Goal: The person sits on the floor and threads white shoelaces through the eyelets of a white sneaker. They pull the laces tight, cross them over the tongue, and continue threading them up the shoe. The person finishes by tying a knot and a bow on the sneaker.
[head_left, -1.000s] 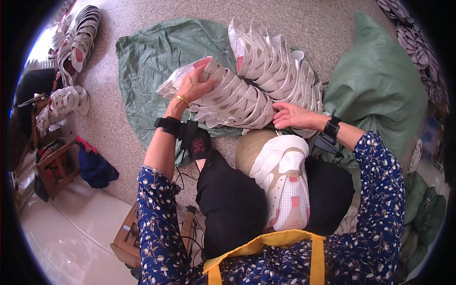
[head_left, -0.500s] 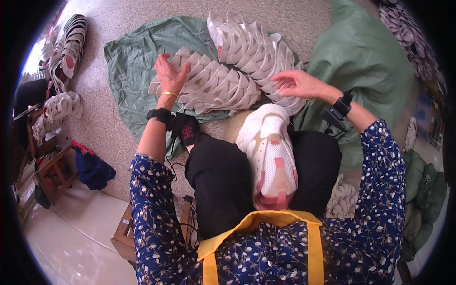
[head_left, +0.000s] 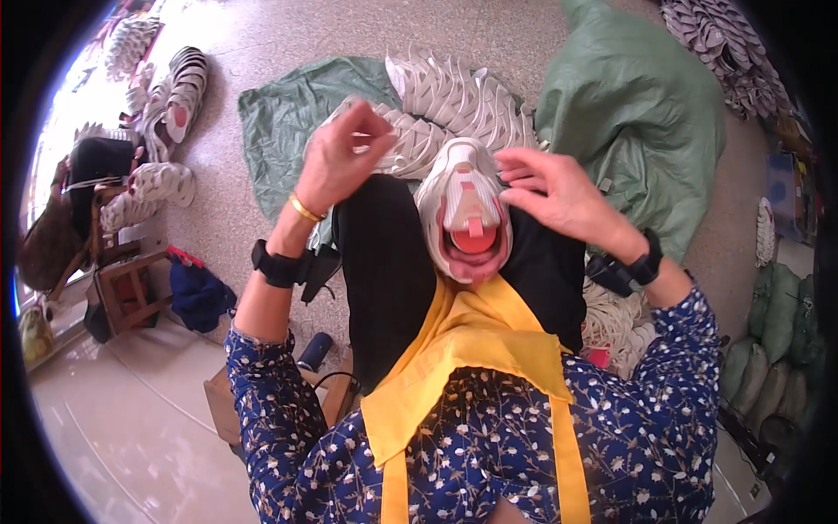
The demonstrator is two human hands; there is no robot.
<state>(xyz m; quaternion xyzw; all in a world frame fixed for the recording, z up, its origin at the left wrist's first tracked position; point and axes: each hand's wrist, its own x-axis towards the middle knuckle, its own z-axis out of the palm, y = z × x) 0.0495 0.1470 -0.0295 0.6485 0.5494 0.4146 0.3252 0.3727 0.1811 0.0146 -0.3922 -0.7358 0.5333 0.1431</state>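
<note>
A white sneaker (head_left: 469, 199) with pink trim and a red insole is held between my knees, its toe pointing away and its opening toward me. My left hand (head_left: 339, 162) is raised to the left of the shoe, apart from it. Its fingers are curled with thumb and forefinger together; anything between them is too small to make out. Close by the right side of the shoe is my right hand (head_left: 559, 194), fingers apart and slightly bent, with nothing visible in it. Rows of nested pale shoe uppers (head_left: 458, 96) lie beyond the shoe, partly hidden by my left hand.
A green sheet (head_left: 288, 113) lies under the pale uppers. To the right bulges a large green sack (head_left: 637, 105). More uppers (head_left: 183, 96) stand at the left near a wooden stool (head_left: 131, 293) and a dark blue cloth (head_left: 196, 293). Pale pieces (head_left: 615, 323) sit beside my right thigh.
The sneaker has tipped, now showing its red insole. My left hand has come nearer to the shoe, its spread fingers now curled. My right hand has moved slightly closer to me.
</note>
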